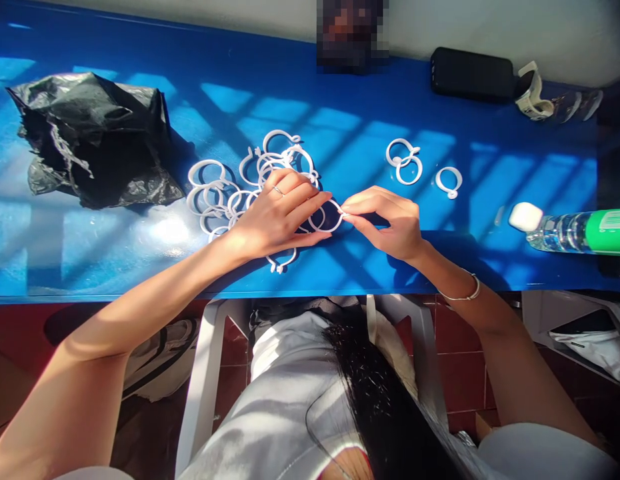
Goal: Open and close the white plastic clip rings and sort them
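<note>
Between my two hands is a white plastic curtain ring (339, 225), held just above the table. My left hand (270, 217) has its thumb and fingers about the ring's left side. At the ring's right edge, near its small end tabs, the thumb and fingertips of my right hand (395, 220) pinch it. Under and behind my left hand lies a loose pile of similar rings (206, 162), partly covered by the hand. Two overlapping rings (409, 183) and a single ring (461, 180) lie beyond my right hand.
A crumpled black plastic bag (105, 133) sits at the left of the blue table (140, 267). At the right, a clear bottle (560, 231) with white cap and green label lies on its side. A black rectangular device (471, 75) and a pale curled band (536, 100) are along the back.
</note>
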The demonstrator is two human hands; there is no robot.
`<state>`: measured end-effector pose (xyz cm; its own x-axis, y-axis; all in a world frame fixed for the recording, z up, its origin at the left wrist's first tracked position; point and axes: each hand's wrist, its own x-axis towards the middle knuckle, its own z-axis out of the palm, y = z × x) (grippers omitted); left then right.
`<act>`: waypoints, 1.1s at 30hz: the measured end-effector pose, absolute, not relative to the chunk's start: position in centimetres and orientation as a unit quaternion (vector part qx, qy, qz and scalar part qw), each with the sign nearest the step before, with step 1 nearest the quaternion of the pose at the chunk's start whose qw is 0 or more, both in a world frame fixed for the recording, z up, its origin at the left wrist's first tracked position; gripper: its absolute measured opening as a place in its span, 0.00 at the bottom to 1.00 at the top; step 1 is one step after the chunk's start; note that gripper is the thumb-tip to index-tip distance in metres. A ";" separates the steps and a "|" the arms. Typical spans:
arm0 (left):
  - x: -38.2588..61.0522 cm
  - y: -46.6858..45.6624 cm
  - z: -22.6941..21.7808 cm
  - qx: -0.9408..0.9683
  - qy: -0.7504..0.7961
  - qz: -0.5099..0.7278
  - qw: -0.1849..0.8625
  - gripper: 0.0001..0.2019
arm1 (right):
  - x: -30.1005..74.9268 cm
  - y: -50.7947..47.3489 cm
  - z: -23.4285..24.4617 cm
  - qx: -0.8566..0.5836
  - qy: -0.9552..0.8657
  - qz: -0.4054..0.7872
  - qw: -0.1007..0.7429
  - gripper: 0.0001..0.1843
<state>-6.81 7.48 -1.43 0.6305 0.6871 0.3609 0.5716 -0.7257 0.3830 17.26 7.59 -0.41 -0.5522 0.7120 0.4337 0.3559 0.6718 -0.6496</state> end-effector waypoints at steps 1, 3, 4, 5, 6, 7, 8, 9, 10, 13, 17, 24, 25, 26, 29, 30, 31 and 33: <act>-6.8 7.5 -1.4 0.895 0.350 0.251 0.119 0.24 | 17.2 7.6 -0.4 -0.311 -0.843 0.254 0.359 0.08; -6.7 7.4 -1.4 0.894 0.346 0.257 0.123 0.23 | 17.2 7.5 -0.3 -0.297 -0.840 0.255 0.375 0.07; -6.7 7.4 -1.4 0.893 0.344 0.260 0.127 0.23 | 17.1 7.5 -0.3 -0.292 -0.839 0.254 0.382 0.07; -6.7 7.4 -1.4 0.893 0.341 0.263 0.131 0.23 | 17.1 7.5 -0.3 -0.290 -0.839 0.253 0.384 0.07; -6.7 7.3 -1.4 0.892 0.339 0.265 0.136 0.23 | 17.1 7.5 -0.3 -0.293 -0.840 0.252 0.381 0.08; -6.7 7.3 -1.4 0.891 0.338 0.267 0.140 0.23 | 17.1 7.5 -0.3 -0.299 -0.840 0.251 0.376 0.09; -6.7 7.3 -1.4 0.890 0.339 0.269 0.144 0.23 | 17.1 7.5 -0.3 -0.303 -0.841 0.249 0.372 0.10; -6.6 7.3 -1.4 0.889 0.340 0.270 0.146 0.22 | 17.0 7.5 -0.3 -0.303 -0.842 0.247 0.372 0.11; -6.5 7.2 -1.4 0.889 0.340 0.271 0.145 0.22 | 17.0 7.5 -0.2 -0.297 -0.841 0.245 0.380 0.10; -6.3 7.1 -1.6 0.892 0.338 0.267 0.138 0.22 | 16.9 7.5 -0.1 -0.260 -0.842 0.240 0.408 0.08; -6.3 7.3 -1.5 0.888 0.357 0.254 0.143 0.24 | 16.9 7.5 0.2 -0.275 -0.841 0.229 0.406 0.07; -7.5 8.2 -1.0 0.863 0.418 0.255 0.126 0.22 | 19.2 10.4 0.8 -0.424 -0.798 0.082 0.421 0.03; -7.6 8.3 -0.9 0.860 0.425 0.256 0.120 0.20 | 19.8 11.0 0.9 -0.445 -0.789 0.064 0.419 0.03; -7.7 8.3 -0.8 0.859 0.428 0.255 0.114 0.19 | 20.4 11.5 0.9 -0.465 -0.781 0.049 0.414 0.03; -7.9 8.6 -0.3 0.856 0.442 0.253 0.088 0.16 | 22.0 12.7 1.0 -0.514 -0.771 0.018 0.375 0.04; -8.1 8.7 -0.1 0.851 0.452 0.255 0.076 0.15 | 22.4 12.9 1.0 -0.525 -0.772 0.015 0.359 0.05; -8.3 8.9 0.1 0.845 0.465 0.257 0.062 0.15 | 22.7 13.0 0.9 -0.532 -0.773 0.015 0.346 0.05; -9.1 9.5 0.5 0.828 0.496 0.259 0.033 0.16 | 23.2 13.1 0.8 -0.541 -0.768 0.005 0.343 0.07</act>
<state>-9.08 9.55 0.51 0.3736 0.8388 0.3961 0.8048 -0.5055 0.3112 23.17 13.14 0.77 -0.1791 0.8348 0.5206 0.8278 0.4138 -0.3788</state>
